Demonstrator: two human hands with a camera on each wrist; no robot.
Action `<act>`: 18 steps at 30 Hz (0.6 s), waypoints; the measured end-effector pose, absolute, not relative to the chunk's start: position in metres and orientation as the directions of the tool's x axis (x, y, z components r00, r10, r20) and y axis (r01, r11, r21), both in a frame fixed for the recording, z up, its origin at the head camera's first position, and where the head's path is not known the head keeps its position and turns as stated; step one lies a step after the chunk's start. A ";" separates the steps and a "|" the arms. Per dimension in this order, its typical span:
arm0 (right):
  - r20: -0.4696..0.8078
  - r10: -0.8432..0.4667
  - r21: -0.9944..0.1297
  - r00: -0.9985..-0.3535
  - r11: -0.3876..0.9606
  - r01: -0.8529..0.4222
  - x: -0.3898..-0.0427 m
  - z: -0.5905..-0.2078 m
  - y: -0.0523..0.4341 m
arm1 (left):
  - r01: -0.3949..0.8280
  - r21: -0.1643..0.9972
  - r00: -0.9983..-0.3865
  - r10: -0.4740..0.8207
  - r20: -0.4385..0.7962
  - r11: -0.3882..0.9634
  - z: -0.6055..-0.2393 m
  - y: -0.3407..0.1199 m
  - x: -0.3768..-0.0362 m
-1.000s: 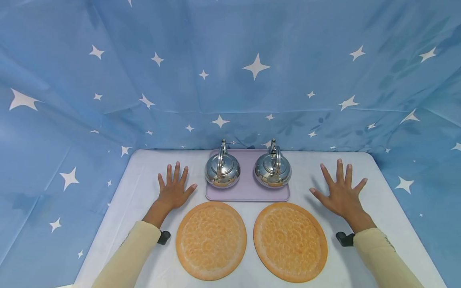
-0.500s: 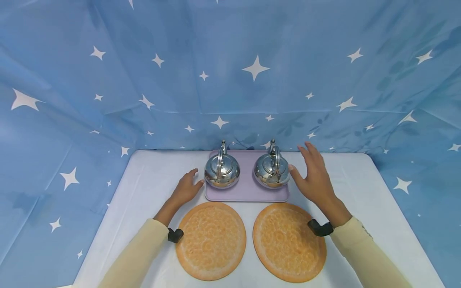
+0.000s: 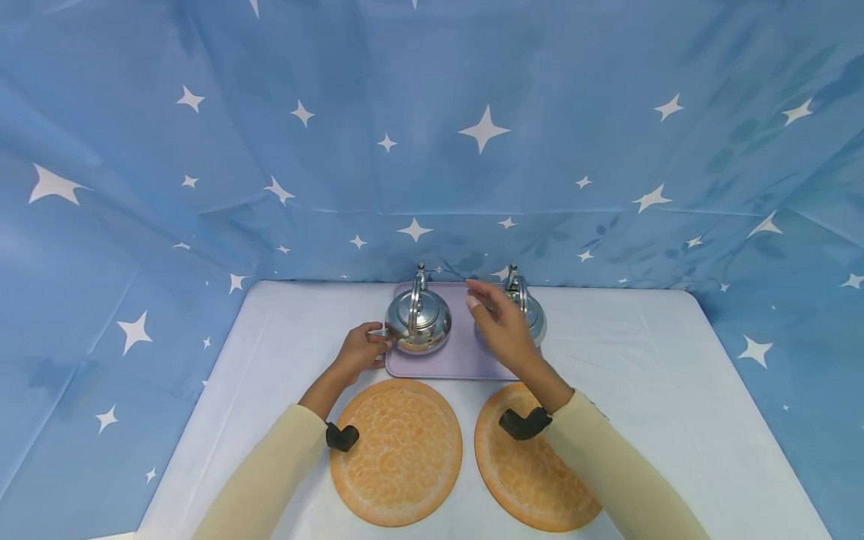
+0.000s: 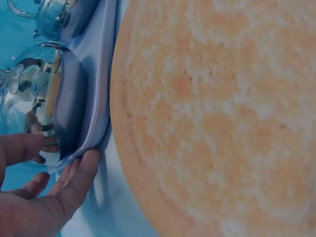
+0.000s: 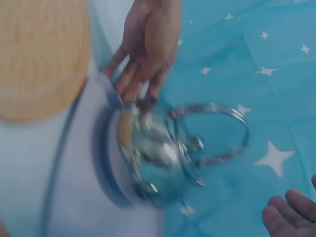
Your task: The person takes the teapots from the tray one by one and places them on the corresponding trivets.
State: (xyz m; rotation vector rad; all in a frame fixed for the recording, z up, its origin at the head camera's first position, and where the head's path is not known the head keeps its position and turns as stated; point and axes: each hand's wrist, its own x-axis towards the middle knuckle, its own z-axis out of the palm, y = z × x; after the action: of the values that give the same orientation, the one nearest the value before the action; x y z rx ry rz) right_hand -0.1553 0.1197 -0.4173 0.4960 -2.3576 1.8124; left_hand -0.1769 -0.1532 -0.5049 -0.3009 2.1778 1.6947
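Two shiny steel kettles stand on a pale purple tray point(image 3: 462, 364). Beside the tray's left edge is my left hand point(image 3: 358, 351); in the left wrist view its fingertips point(image 4: 89, 160) touch the rim at the near corner, while the thumb is close to the left kettle point(image 3: 420, 322). My right hand point(image 3: 508, 334) hovers with loosely bent fingers, holding nothing. From the head view it covers part of the right kettle point(image 3: 536, 319). The right wrist view, blurred, shows the left kettle point(image 5: 158, 153) with its raised handle, apart from the right hand's fingers point(image 5: 279, 217).
Two round mats with a bread-like pattern, a left mat point(image 3: 394, 457) and a right mat point(image 3: 502, 480), lie in front of the tray. The right forearm crosses over the right mat. A blue star-printed curtain point(image 3: 324, 172) hangs behind and beside the white table point(image 3: 661, 352).
Both hands were spread flat on the table at first. The left hand has moved right to the tray's edge; the right hand has lifted and swung left, over the right kettle. Both kettles stayed put.
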 end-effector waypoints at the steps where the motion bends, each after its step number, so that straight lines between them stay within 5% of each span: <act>1: 0.251 -0.178 -0.942 -0.952 0.183 -0.282 -0.158 -0.420 0.115 | -0.388 0.886 -0.909 0.051 -0.413 0.255 -0.506 -0.153 -0.177; 10: -0.100 -0.300 -0.973 -0.949 -0.171 0.157 -0.173 -0.443 0.086 | -0.413 0.871 -0.896 0.052 -0.441 0.264 -0.509 -0.152 -0.181; 18: -0.209 -0.281 -0.949 -0.937 -0.172 0.263 -0.183 -0.448 0.056 | -0.430 0.847 -0.889 0.014 -0.457 0.313 -0.510 -0.150 -0.184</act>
State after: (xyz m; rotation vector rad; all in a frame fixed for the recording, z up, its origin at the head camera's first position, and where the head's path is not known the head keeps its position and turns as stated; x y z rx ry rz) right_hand -0.1830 0.0563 -0.4481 0.0257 -2.1991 2.7215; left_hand -0.1841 -0.1504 -0.5104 -0.3711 2.2053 1.6003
